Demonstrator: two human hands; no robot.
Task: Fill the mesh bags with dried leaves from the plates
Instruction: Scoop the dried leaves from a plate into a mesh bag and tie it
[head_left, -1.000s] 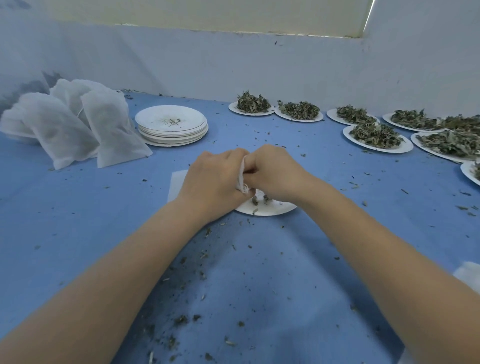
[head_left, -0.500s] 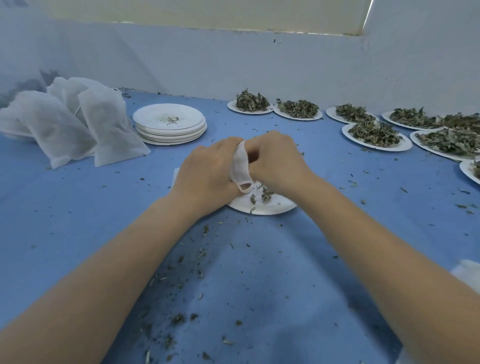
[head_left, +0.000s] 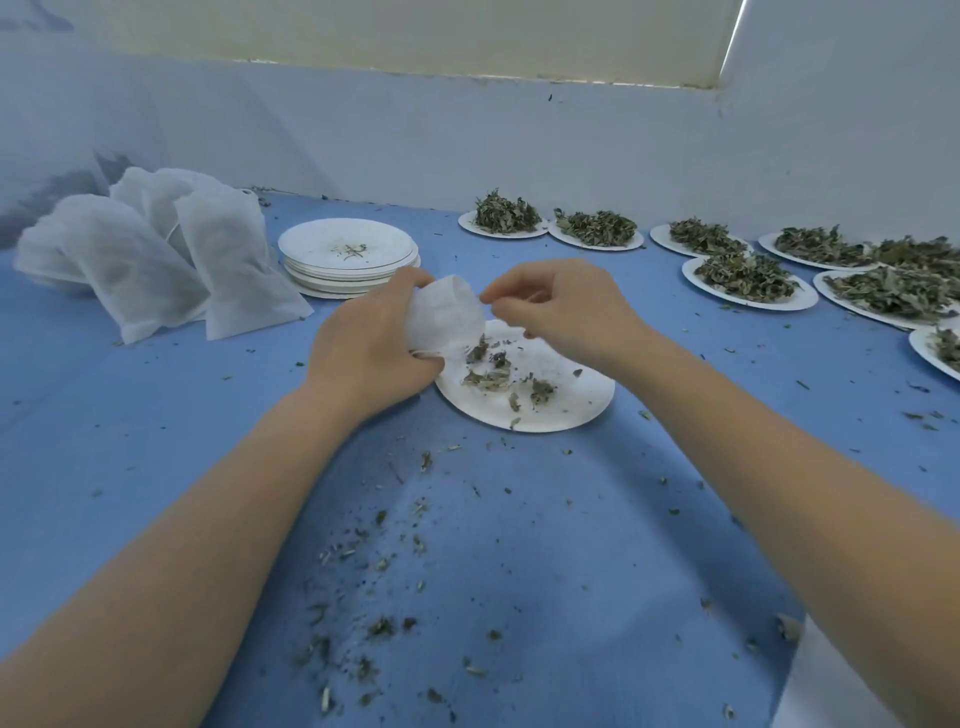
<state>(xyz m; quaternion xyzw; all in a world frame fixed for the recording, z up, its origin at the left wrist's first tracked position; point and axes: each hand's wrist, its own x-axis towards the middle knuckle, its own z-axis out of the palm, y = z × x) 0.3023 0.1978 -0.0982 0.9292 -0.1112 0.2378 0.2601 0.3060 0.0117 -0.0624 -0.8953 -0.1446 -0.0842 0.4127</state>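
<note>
At frame centre, left hand (head_left: 371, 345) clamped around a small white mesh bag (head_left: 445, 317), its mouth held over a round white paper plate (head_left: 566, 402) carrying a few dried green leaves (head_left: 491, 371). Right hand (head_left: 563, 306) curled just beside the bag's rim, fingertips pinched, contents unclear. Upper left: filled white mesh bags (head_left: 156, 254) beside stacked empty plates (head_left: 350, 257). Upper right: plates heaped with leaves (head_left: 748, 270) on the blue bench (head_left: 519, 545).
</note>
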